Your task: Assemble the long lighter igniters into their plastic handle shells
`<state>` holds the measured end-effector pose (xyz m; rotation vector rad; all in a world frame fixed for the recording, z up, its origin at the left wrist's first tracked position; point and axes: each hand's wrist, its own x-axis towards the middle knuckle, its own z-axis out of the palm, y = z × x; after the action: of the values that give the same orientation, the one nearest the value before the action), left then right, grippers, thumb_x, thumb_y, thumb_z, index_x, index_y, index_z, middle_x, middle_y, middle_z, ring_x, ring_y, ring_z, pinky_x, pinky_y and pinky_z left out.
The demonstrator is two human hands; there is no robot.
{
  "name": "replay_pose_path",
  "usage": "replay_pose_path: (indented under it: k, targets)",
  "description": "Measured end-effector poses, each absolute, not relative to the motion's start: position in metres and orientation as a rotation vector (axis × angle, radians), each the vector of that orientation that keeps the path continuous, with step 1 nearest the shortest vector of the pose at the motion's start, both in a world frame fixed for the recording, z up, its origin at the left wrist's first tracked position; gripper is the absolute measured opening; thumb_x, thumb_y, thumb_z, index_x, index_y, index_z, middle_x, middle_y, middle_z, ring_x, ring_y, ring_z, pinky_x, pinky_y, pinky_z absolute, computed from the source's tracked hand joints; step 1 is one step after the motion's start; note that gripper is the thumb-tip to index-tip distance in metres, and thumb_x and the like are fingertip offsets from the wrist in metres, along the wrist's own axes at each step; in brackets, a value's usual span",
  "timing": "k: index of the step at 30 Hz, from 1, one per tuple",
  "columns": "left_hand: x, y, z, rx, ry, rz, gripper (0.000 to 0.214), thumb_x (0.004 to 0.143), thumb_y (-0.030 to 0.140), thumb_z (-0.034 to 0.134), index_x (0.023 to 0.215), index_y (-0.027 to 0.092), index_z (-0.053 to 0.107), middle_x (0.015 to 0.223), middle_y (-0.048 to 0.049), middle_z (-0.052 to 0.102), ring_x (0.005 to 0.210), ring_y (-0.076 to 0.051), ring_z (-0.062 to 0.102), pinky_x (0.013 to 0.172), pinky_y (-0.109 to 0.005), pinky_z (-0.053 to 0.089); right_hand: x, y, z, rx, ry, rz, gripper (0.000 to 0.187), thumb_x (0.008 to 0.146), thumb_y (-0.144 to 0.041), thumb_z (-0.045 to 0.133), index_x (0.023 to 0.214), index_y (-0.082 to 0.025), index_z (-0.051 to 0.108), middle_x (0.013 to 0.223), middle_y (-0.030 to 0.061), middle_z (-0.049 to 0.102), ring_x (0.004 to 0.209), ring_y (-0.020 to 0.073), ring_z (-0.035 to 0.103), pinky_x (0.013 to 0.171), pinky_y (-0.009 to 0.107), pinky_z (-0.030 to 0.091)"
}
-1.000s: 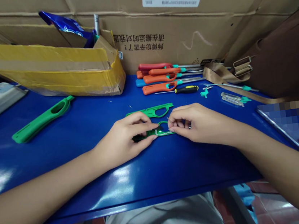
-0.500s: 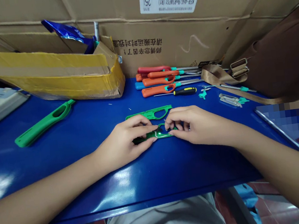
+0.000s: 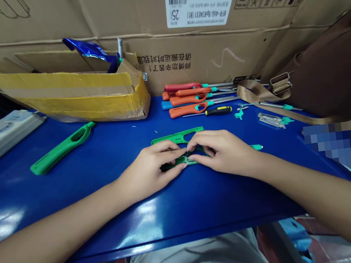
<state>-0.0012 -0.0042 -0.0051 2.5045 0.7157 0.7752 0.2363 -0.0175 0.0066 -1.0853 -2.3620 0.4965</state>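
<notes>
The work looked partway through, by judgement. The long, green, moulded plastic half-shell [image 3: 195, 162] lay face up between the hands with thin white wires [image 3: 185, 159] laid inside it, while the matching green plastic half with a looped trigger opening [image 3: 179, 137] rested apart from it, just beyond the fingertips. The two halves were not joined, and the wires were uncovered; how many inner parts were seated was hidden by the fingers.

The left hand [image 3: 152, 164] grasped the half-shell near its middle, thumb on the near edge and forefinger on the far edge. The right hand [image 3: 225, 149] met it from the other side, fingers bent and fingertips at the wires; whether these pinched a wire, a small part or only the shell was unclear. A small turquoise plastic tip [image 3: 256, 147] showed just past the right wrist, the rest of its piece being covered.

A smooth green plastic lighter handle [image 3: 61, 150] lay well apart, beyond the left forearm. Farther out from the right hand were a black-and-yellow screwdriver [image 3: 219, 111] and a stack of red, orange and blue lighters [image 3: 187, 100].
</notes>
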Motion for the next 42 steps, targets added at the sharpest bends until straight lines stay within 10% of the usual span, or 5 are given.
replay_pose_path:
  k: [8, 42]
  targets:
    - [-0.001, -0.005, -0.005, 2.467, 0.743, 0.826, 0.028, 0.093, 0.021, 0.07, 0.121, 0.017, 0.073, 0.097, -0.0045, 0.07, 0.075, -0.012, 0.067, 0.072, -0.024, 0.058, 0.24, -0.014, 0.002, -0.95, -2.426, 0.42, 0.019, 0.096, -0.015, 0.061, 0.108, -0.019, 0.074, 0.104, 0.0063, 0.076, 0.092, 0.0173, 0.07, 0.08, 0.027, 0.051]
    - [0.0, -0.005, -0.007, 2.442, 0.773, 0.903, 0.034, 0.085, 0.02, 0.08, 0.117, 0.011, 0.074, 0.08, -0.0033, 0.075, 0.069, -0.014, 0.07, 0.071, -0.025, 0.059, 0.244, -0.011, -0.001, -0.827, -2.586, 0.284, 0.029, 0.099, -0.014, 0.052, 0.115, -0.021, 0.076, 0.104, 0.0073, 0.072, 0.083, 0.0146, 0.066, 0.069, 0.025, 0.047]
